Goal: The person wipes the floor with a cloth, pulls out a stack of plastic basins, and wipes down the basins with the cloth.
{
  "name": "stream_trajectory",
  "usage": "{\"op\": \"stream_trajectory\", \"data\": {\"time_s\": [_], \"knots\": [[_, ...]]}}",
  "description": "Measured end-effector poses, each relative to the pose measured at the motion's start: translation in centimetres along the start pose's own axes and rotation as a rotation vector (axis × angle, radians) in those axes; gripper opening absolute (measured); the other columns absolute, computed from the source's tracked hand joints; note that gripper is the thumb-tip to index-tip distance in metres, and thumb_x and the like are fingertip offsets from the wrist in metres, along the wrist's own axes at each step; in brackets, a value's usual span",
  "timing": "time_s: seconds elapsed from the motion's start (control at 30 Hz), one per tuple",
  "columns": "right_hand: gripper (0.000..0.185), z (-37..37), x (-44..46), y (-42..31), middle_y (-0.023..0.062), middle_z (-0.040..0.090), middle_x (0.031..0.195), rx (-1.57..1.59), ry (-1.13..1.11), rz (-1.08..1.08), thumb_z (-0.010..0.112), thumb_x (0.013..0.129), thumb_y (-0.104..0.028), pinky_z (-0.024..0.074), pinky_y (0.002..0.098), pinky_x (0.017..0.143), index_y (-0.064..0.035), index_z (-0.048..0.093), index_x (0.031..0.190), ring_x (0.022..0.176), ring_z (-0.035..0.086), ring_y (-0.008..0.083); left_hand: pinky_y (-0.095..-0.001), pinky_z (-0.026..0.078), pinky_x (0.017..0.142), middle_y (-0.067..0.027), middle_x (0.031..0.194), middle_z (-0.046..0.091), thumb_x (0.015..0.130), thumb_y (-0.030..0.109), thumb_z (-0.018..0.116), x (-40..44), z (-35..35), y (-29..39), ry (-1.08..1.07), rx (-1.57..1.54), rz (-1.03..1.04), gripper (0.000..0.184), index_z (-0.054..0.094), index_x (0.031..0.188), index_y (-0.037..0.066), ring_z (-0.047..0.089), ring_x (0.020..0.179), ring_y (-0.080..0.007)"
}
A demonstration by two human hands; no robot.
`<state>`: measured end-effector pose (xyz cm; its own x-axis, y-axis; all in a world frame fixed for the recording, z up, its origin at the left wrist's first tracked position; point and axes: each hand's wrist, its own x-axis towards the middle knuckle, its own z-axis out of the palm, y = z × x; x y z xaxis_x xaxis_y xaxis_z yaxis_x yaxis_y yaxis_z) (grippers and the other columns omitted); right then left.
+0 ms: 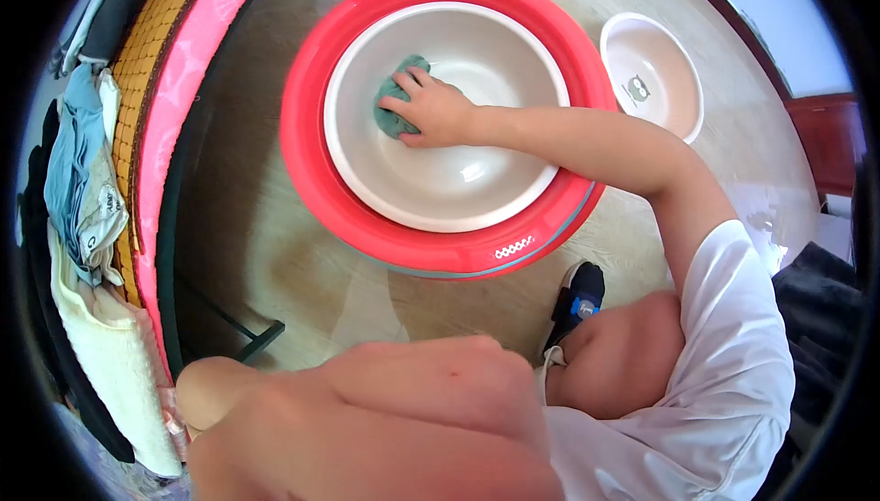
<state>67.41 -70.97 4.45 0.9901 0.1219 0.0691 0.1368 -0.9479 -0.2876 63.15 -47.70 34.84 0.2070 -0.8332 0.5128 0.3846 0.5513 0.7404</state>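
My right hand (431, 111) reaches in from the right and presses a green cloth (396, 123) against the inner left side of a white basin (495, 185). Its fingers are curled over the cloth, slightly apart. The white basin sits within a larger red tub (307, 134) on the floor. Apart from the cloth and my hand, only shiny highlights show inside the basin. My left hand does not show; bare skin of bent limbs fills the bottom of the view.
A smaller white basin (678, 88) with an owl picture stands at the upper right. A shoe (587, 290) rests below the red tub. Along the left are a pink-edged surface (174, 107), folded clothes (78, 180) and a dark metal leg (261, 341).
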Motion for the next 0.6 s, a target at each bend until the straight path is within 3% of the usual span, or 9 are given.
{"op": "stream_trajectory", "data": {"time_s": [0.17, 0.2, 0.27, 0.3, 0.37, 0.43, 0.5, 0.57, 0.6], "knots": [[0.066, 0.7, 0.0, 0.4, 0.0269, 0.043, 0.152, -0.042, 0.047, -0.018, 0.076, 0.087, -0.040, 0.0565, 0.0568, 0.103, -0.0219, 0.053, 0.146, 0.143, 0.041, 0.0520, -0.0326, 0.044, 0.057, -0.0056, 0.079, 0.055, 0.111, 0.029, 0.053, 0.1, -3.2, -0.6, -0.007, 0.084, -0.103, 0.027, 0.060, 0.090, 0.013, 0.051, 0.065, -0.0162], [0.066, 0.5, 0.0, 0.4, 0.0269, 0.043, 0.152, -0.045, 0.046, -0.018, 0.076, 0.087, -0.040, 0.0565, 0.0568, 0.103, -0.0219, 0.053, 0.146, 0.143, 0.041, 0.0520, -0.0327, 0.044, 0.059, -0.0058, 0.084, 0.055, 0.110, 0.024, 0.054, -0.5, -4.1, -1.0, 0.169, 0.300, -0.131, 0.020, 0.062, 0.098, 0.012, 0.050, 0.067, -0.0154], [0.069, 0.0, 0.0, 0.0, 0.0273, 0.043, 0.153, 0.026, -0.002, 0.006, 0.077, 0.085, -0.042, 0.0535, 0.0592, 0.107, -0.0226, 0.054, 0.147, 0.145, 0.040, 0.0532, -0.0301, 0.048, 0.076, -0.0038, 0.097, 0.057, 0.102, 0.010, 0.055, 0.1, -8.3, -0.5, 0.329, 0.856, -0.324, 0.014, 0.064, 0.111, 0.004, 0.056, 0.084, -0.0125], [0.069, 0.2, -0.1, -0.1, 0.0273, 0.043, 0.153, 0.025, 0.000, 0.005, 0.077, 0.085, -0.042, 0.0535, 0.0592, 0.107, -0.0226, 0.054, 0.147, 0.145, 0.040, 0.0532, -0.0282, 0.048, 0.093, -0.0040, 0.108, 0.061, 0.095, 0.003, 0.053, 0.7, -9.8, -1.3, 0.562, 0.752, -0.479, 0.031, 0.065, 0.124, 0.001, 0.059, 0.101, -0.0120], [0.067, 0.4, 0.0, 0.2, 0.0277, 0.043, 0.154, -0.023, 0.029, -0.008, 0.076, 0.087, -0.041, 0.0556, 0.0570, 0.104, -0.0206, 0.053, 0.146, 0.143, 0.041, 0.0521, -0.0311, 0.049, 0.102, -0.0058, 0.114, 0.064, 0.095, -0.002, 0.049, -0.3, -13.8, -3.3, 0.735, 0.856, -0.566, 0.037, 0.065, 0.129, 0.000, 0.060, 0.111, -0.0144], [0.069, 0.0, 0.1, 0.2, 0.0277, 0.043, 0.154, -0.019, 0.022, -0.007, 0.077, 0.086, -0.041, 0.0545, 0.0566, 0.106, -0.0206, 0.052, 0.147, 0.143, 0.042, 0.0520, -0.0394, 0.045, 0.114, -0.0196, 0.139, 0.057, 0.096, 0.005, 0.058, -3.1, -17.9, -5.1, 0.573, 1.201, -0.560, 0.046, 0.056, 0.141, 0.002, 0.056, 0.133, -0.0304], [0.072, 0.1, 0.0, 0.1, 0.0277, 0.043, 0.153, -0.005, 0.012, -0.004, 0.078, 0.085, -0.041, 0.0534, 0.0563, 0.107, -0.0206, 0.051, 0.148, 0.142, 0.043, 0.0520, -0.0451, 0.040, 0.118, -0.0257, 0.145, 0.051, 0.096, 0.006, 0.059, -5.4, -20.6, -7.0, 0.527, 1.281, -0.621, 0.050, 0.050, 0.145, 0.002, 0.051, 0.140, -0.0391], [0.077, 0.0, 0.3, 0.7, 0.0280, 0.044, 0.153, 0.046, 0.031, -0.020, 0.081, 0.082, -0.040, 0.0509, 0.0551, 0.111, -0.0203, 0.050, 0.150, 0.141, 0.044, 0.0522, -0.0432, 0.035, 0.123, -0.0246, 0.150, 0.051, 0.093, 0.000, 0.060, -5.9, -18.6, -8.0, 0.369, 1.571, -0.550, 0.059, 0.046, 0.151, 0.001, 0.047, 0.145, -0.0365], [0.077, 0.1, 0.3, 0.7, 0.0280, 0.044, 0.153, 0.046, 0.031, -0.020, 0.081, 0.082, -0.040, 0.0509, 0.0551, 0.111, -0.0203, 0.050, 0.150, 0.141, 0.044, 0.0522, -0.0444, 0.034, 0.124, -0.0269, 0.151, 0.048, 0.093, -0.001, 0.061, -6.1, -18.4, -8.9, 0.362, 1.551, -0.548, 0.062, 0.044, 0.152, 0.001, 0.044, 0.147, -0.0407]]}}
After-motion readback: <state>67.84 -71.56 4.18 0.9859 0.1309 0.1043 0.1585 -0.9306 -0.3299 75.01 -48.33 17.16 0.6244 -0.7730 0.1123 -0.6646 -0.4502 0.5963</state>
